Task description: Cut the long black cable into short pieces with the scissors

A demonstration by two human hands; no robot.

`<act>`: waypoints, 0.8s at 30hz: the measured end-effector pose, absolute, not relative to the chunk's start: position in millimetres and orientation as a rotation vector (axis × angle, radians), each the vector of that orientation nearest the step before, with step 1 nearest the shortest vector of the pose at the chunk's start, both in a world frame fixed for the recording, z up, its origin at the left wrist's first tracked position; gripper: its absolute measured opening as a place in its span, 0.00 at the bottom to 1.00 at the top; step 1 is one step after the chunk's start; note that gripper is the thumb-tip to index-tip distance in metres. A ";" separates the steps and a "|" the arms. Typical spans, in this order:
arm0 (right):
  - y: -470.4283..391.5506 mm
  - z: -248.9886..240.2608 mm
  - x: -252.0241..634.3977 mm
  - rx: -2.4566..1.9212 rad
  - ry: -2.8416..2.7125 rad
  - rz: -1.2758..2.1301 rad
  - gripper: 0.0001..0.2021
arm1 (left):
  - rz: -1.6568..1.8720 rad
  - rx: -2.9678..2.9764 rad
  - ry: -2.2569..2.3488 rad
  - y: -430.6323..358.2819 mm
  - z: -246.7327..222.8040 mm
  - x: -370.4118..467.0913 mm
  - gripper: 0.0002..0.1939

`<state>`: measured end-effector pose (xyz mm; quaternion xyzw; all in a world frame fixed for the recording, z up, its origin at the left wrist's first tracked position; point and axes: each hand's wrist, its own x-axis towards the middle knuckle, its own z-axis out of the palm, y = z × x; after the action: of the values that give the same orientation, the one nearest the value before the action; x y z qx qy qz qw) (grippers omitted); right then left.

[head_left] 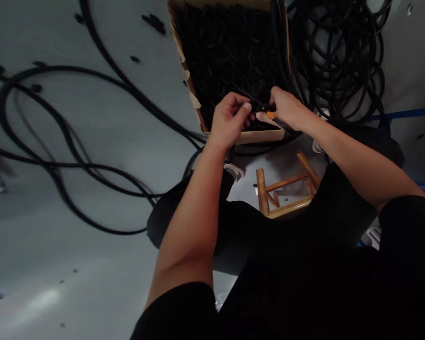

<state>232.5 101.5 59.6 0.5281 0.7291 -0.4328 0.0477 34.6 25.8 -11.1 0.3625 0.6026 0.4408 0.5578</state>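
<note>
Over the ragged cardboard box, left fingers pinch a black piece — right fingers curl round an orange-black tool.

This looks like a workshop or factory floor. Thick black cable loops loosely across a smooth grey floor, with a tangled heap of it at the right. An open cardboard box full of small black pieces, scattered black scraps, blue floor lines and a low wooden stool suggest it.
</note>
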 end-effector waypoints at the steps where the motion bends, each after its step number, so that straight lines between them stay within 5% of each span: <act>1: 101.1 61.4 232.0 1.612 2.233 -1.319 0.16 | 1.052 0.865 1.433 26.0 -14.1 31.5 0.22; 6: 102.5 62.8 235.7 1.540 2.338 -1.363 0.19 | 1.073 0.835 1.410 27.5 -18.9 18.1 0.26; 14: 104.1 55.4 240.6 1.463 2.353 -1.315 0.16 | 0.778 0.585 1.197 19.9 2.7 20.2 0.16; 24: 101.0 66.7 245.8 1.392 2.314 -1.143 0.18 | 1.114 0.564 1.296 29.3 -19.4 5.5 0.14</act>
<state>245.8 101.0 66.7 0.4721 0.7848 -0.3877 0.1043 5.5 29.3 -19.4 0.2454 0.5640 0.4847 0.6218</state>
